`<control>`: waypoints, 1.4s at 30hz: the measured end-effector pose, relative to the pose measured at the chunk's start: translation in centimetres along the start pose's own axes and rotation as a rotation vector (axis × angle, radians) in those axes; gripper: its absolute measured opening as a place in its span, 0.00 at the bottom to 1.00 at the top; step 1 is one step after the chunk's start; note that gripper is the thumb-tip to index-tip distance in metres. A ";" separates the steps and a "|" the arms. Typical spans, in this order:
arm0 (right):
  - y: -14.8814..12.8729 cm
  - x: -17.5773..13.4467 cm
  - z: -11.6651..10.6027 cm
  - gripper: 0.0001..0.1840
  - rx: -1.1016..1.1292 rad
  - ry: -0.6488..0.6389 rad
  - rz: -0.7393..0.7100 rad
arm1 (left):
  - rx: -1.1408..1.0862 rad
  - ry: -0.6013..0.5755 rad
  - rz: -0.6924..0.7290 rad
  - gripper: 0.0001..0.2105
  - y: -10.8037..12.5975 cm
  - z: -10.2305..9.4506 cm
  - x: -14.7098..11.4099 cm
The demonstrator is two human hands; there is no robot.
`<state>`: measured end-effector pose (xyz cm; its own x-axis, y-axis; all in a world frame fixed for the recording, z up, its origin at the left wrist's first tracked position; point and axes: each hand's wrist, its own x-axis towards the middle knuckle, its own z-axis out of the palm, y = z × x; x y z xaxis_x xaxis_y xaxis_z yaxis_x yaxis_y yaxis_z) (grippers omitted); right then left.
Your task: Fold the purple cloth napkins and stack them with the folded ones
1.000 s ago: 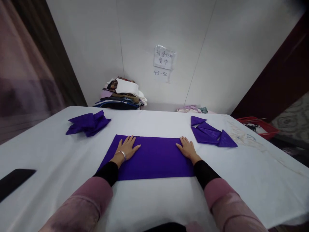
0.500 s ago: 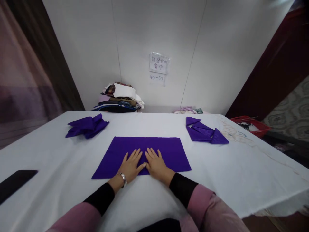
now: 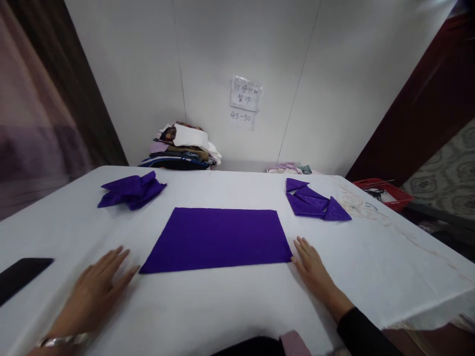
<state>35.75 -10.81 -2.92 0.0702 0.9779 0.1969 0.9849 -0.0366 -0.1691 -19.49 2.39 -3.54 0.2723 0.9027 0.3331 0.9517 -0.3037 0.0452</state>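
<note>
- Purple cloth (image 3: 222, 240) lay flat on the white table (image 3: 222, 306).
- Left hand (image 3: 95, 287) was spread just by the cloth's near left corner, pinching nothing.
- Right hand (image 3: 315, 272) was spread loosely at the cloth's near right corner; I couldn't tell about touching.
- Flattening seemed nearly done; next probably called for pinching corners.

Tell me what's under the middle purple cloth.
The middle purple cloth lies on the white tablecloth, visible along its edges; the area directly beneath is covered and can't be seen.
</note>
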 end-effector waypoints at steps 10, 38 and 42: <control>-0.6 1.7 1.5 0.26 0.043 0.118 -0.444 | -0.135 -0.009 0.254 0.16 5.4 -1.3 1.7; -3.4 18.8 -3.3 0.24 0.533 0.004 0.221 | -0.692 -0.046 -0.543 0.17 6.3 -3.5 14.4; -8.8 18.3 -0.3 0.26 0.466 0.009 0.060 | -0.592 -0.059 -0.338 0.21 9.9 -0.6 13.5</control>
<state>28.45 7.34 2.44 0.1281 0.9750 0.1816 0.8031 0.0055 -0.5958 -6.51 11.41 1.93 -0.0030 0.9872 0.1595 0.7525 -0.1028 0.6505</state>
